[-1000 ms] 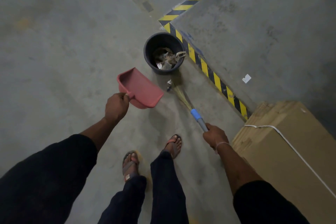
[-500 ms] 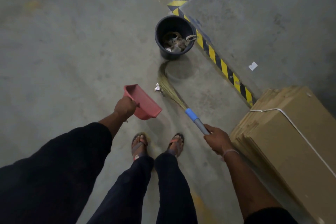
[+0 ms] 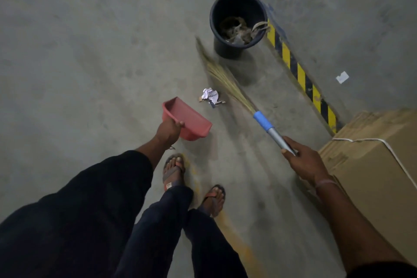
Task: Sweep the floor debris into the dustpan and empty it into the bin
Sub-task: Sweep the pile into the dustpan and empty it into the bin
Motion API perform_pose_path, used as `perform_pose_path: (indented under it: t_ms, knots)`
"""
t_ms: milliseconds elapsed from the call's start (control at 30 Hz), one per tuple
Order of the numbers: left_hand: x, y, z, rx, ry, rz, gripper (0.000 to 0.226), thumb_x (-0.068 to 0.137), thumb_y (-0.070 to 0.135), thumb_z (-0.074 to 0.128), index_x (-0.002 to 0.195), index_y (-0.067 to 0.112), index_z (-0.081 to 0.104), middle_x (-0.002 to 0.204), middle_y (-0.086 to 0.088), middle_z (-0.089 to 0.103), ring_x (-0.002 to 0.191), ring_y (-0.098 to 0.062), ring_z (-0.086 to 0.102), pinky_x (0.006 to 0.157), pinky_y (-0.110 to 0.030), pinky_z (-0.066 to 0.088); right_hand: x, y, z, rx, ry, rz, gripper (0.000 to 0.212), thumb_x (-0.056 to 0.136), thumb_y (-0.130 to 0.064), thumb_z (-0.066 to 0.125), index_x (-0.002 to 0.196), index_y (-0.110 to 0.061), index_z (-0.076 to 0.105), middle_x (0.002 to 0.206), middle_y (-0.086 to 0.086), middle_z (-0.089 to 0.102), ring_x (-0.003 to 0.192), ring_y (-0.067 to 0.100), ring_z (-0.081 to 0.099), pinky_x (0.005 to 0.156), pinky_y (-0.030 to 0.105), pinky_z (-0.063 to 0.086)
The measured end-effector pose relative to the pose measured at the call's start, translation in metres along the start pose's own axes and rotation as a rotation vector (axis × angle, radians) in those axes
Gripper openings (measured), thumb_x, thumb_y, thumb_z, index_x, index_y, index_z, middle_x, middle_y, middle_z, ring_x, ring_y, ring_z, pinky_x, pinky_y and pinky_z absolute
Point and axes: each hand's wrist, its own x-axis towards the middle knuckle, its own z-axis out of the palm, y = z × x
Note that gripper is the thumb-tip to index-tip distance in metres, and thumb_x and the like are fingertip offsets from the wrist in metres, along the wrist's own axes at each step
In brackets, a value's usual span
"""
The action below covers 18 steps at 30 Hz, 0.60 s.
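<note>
My left hand (image 3: 168, 130) grips the red dustpan (image 3: 188, 118), held low over the concrete floor with nothing visible in it. My right hand (image 3: 303, 160) is closed on the metal handle of a straw broom (image 3: 222, 77) with a blue collar; its bristles reach up and left, their tips just left of the black bin (image 3: 237, 49). Crumpled white paper with small scraps (image 3: 210, 95) lies on the floor between the dustpan's open edge and the bristles. The bin holds brown and grey rubbish.
A raised concrete platform edged with yellow-black hazard stripes (image 3: 300, 72) runs behind the bin. A white scrap (image 3: 342, 77) lies on it. A stack of flat cardboard (image 3: 372, 165) tied with white cord stands at the right. My sandalled feet (image 3: 173, 170) are below the dustpan.
The broom swept left, dragging the crumpled paper away from the bin toward the dustpan. The dustpan dropped lower and I stepped back from the bin.
</note>
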Motion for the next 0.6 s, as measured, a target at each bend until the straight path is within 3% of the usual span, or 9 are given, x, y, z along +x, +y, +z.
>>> perform_pose_path:
  t_ms: [67, 167, 267, 467, 533, 600]
  knots:
    - [0.012, -0.010, 0.018, -0.041, 0.025, 0.003, 0.042, 0.097, 0.042, 0.055, 0.094, 0.002, 0.068, 0.090, -0.020, 0.071, 0.087, -0.039, 0.069, 0.077, -0.045, 0.054, 0.025, 0.015, 0.018, -0.054, 0.013, -0.011, 0.048, 0.096, -0.030, 0.064, 0.143, -0.030, 0.056, 0.137, 0.004, 0.064, 0.124, 0.029, 0.061, 0.099, 0.032, 0.045]
    - [0.023, -0.015, 0.037, -0.067, 0.049, -0.002, 0.046, 0.097, 0.046, 0.055, 0.090, 0.002, 0.067, 0.090, -0.021, 0.070, 0.084, -0.038, 0.067, 0.071, -0.041, 0.049, 0.051, 0.042, 0.046, -0.176, 0.008, 0.047, 0.051, 0.097, -0.035, 0.059, 0.148, -0.038, 0.049, 0.133, 0.012, 0.065, 0.117, 0.038, 0.062, 0.095, 0.039, 0.048]
    - [0.038, -0.029, 0.052, -0.054, 0.066, -0.019, 0.044, 0.097, 0.042, 0.056, 0.091, 0.001, 0.068, 0.094, -0.022, 0.071, 0.087, -0.038, 0.067, 0.071, -0.037, 0.045, 0.062, 0.074, 0.073, -0.237, -0.023, 0.093, 0.055, 0.098, -0.034, 0.056, 0.151, -0.037, 0.043, 0.131, 0.018, 0.065, 0.114, 0.042, 0.061, 0.093, 0.039, 0.048]
    - [0.054, -0.050, 0.071, -0.055, 0.116, -0.035, 0.047, 0.097, 0.048, 0.054, 0.088, 0.004, 0.070, 0.090, -0.018, 0.072, 0.085, -0.036, 0.067, 0.072, -0.036, 0.048, 0.058, 0.119, 0.112, -0.217, -0.054, -0.004, 0.059, 0.096, -0.035, 0.059, 0.150, -0.044, 0.040, 0.113, 0.017, 0.072, 0.102, 0.038, 0.068, 0.081, 0.036, 0.050]
    - [0.060, -0.043, 0.076, -0.069, 0.139, -0.003, 0.048, 0.098, 0.048, 0.053, 0.085, 0.005, 0.070, 0.086, -0.015, 0.071, 0.076, -0.033, 0.067, 0.061, -0.033, 0.048, 0.055, 0.125, 0.118, -0.223, -0.039, -0.049, 0.059, 0.095, -0.034, 0.061, 0.149, -0.045, 0.042, 0.105, 0.015, 0.074, 0.096, 0.037, 0.070, 0.077, 0.037, 0.052]
    - [0.068, -0.035, 0.079, -0.084, 0.156, 0.025, 0.047, 0.099, 0.047, 0.052, 0.086, 0.005, 0.070, 0.084, -0.013, 0.071, 0.067, -0.029, 0.066, 0.045, -0.022, 0.040, 0.052, 0.129, 0.122, -0.249, -0.028, -0.112, 0.059, 0.094, -0.034, 0.062, 0.149, -0.045, 0.042, 0.099, 0.013, 0.075, 0.091, 0.036, 0.071, 0.073, 0.038, 0.054]
